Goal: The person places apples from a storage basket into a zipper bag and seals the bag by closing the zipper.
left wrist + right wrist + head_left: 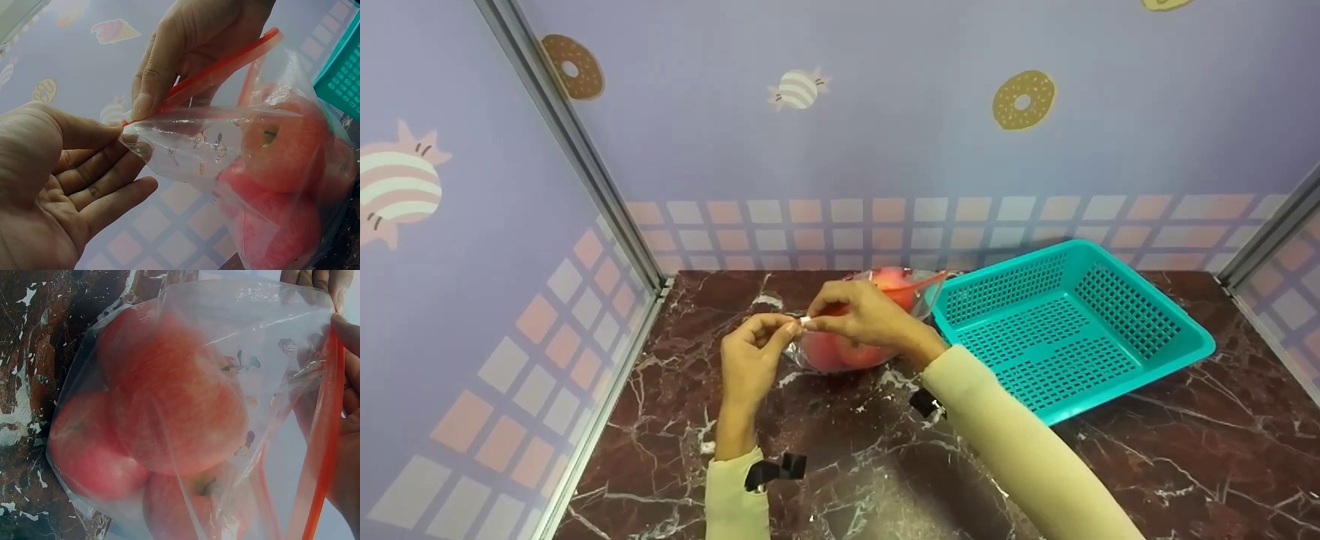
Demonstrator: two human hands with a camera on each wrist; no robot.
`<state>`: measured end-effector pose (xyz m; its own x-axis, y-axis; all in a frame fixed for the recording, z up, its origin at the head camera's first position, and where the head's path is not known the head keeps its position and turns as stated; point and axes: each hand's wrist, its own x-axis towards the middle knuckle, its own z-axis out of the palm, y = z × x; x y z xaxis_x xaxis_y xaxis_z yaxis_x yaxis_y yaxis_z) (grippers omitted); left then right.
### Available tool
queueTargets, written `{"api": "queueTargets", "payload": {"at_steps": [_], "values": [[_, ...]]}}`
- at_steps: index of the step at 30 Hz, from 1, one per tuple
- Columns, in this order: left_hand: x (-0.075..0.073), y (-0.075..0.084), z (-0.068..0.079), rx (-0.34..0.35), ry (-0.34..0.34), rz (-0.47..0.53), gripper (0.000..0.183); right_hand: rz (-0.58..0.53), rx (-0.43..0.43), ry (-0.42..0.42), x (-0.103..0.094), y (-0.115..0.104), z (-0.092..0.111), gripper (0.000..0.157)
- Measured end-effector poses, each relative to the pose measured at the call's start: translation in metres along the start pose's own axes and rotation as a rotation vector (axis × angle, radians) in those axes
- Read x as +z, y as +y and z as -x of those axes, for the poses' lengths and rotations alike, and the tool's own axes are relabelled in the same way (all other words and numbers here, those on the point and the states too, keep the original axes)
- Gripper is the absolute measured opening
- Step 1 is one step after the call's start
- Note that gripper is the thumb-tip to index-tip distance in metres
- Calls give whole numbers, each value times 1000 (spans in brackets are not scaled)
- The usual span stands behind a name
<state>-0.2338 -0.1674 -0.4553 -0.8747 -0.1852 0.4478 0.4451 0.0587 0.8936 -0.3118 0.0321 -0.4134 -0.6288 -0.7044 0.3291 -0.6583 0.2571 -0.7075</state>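
Note:
A clear zip bag (185,140) with an orange-red zip strip (225,66) holds several red apples (180,399). It rests on the dark marbled table, left of the turquoise basket. My left hand (748,360) pinches one end corner of the strip between thumb and index finger, its other fingers spread loosely in the left wrist view. Right beside it, my right hand (866,315) pinches the strip near the same corner, where a small white piece (805,321) shows between the fingertips. Away from that corner, the bag's mouth gapes, its two strip edges apart.
A turquoise perforated basket (1174,319) stands at the right, close to the bag, with nothing visible inside. Patterned walls (847,150) close off the back and both sides. The marbled tabletop (840,465) stretches in front, with the forearms above it.

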Motion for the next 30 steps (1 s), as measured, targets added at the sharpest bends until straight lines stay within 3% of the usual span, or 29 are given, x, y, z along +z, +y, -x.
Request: {"api": "queueTargets", "payload": {"at_steps": [5, 14, 24, 30], "values": [[-1, 0, 1, -8, -11, 0, 6, -3, 28, -1, -1, -2, 1, 12], [-2, 0, 1, 1, -48, -8, 11, 35, -5, 3, 1, -6, 0, 13], [2, -7, 0, 79, 29, -146, 7, 55, -69, 25, 4, -1, 0, 10], [-1, -8, -1, 89, 62, -124, 5, 61, -105, 33, -3, 8, 4, 10]]}}
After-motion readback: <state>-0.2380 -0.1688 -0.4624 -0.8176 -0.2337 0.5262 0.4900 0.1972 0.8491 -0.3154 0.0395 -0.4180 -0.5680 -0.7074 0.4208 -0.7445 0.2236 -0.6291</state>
